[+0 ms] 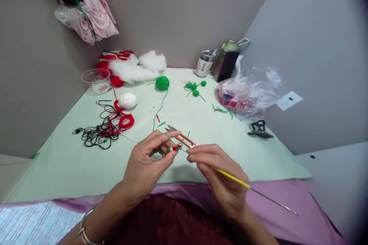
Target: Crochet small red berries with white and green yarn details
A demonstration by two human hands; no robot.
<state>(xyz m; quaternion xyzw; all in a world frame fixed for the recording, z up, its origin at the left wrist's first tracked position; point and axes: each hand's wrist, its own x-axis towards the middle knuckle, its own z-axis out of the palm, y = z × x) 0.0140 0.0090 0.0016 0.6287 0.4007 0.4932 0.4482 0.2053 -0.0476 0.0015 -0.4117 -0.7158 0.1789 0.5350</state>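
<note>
Between the thumb and fingers of my left hand (149, 157) is a small red, white and green crochet piece (174, 148). Green yarn runs over the raised index finger of that hand. My right hand (220, 172) is closed around a crochet hook with a yellow handle (232, 177); its tip meets the piece, and its other metal end points to the lower right. Orange thread snips (185, 138) lie on the table just beyond both hands. A green yarn ball (162, 83) sits farther back, with a strand leading towards my left hand.
White stuffing (138, 69), a white yarn ball (127, 100) and tangled black cord (97, 134) are on the left. Small green balls (196, 93) lie at the back. A plastic bag (247, 92), a pen cup (204, 65), a phone (228, 66) and a black clip (260, 129) stand or lie right.
</note>
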